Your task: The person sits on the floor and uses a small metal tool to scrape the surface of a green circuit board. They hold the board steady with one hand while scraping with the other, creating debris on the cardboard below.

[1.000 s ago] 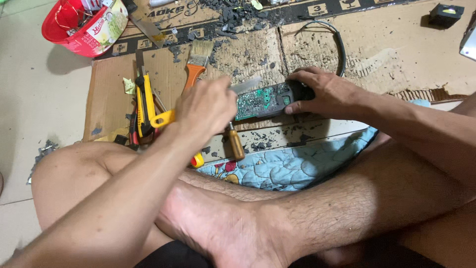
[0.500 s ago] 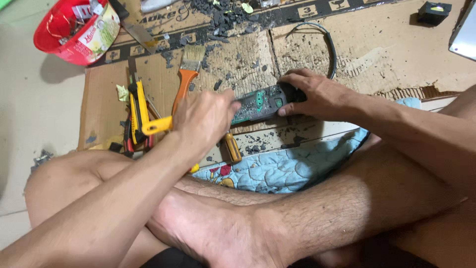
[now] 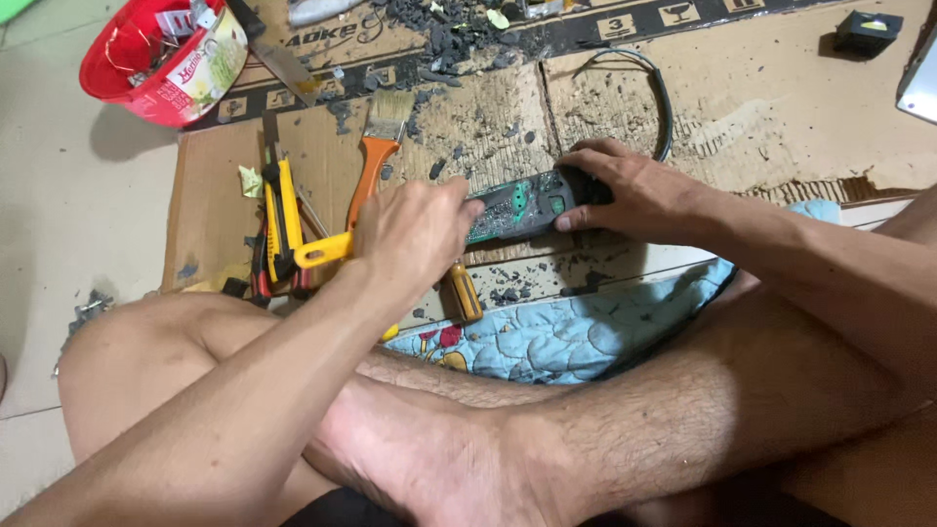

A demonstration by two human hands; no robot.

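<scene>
A green circuit board (image 3: 512,207) lies on the cardboard sheet (image 3: 781,127) in front of my crossed legs. My right hand (image 3: 630,190) presses down on its dark right end. At the board's left end my left hand (image 3: 415,234) is closed around a yellow-handled tool (image 3: 320,251). The handle sticks out to the left, and the tip is hidden under my fingers where they meet the board.
A yellow utility knife (image 3: 283,205), pliers and an orange-handled paintbrush (image 3: 376,146) lie to the left. An amber-handled screwdriver (image 3: 465,293) rests near my shin. There is a red bowl (image 3: 156,63) far left, dark debris (image 3: 459,34) and a black cable (image 3: 659,93) behind, and a blue quilt (image 3: 576,337) in front.
My left hand has dropped a little lower at the board's left end, still gripping the yellow handle. My right hand stays on the board's right end. The view has shifted slightly.
</scene>
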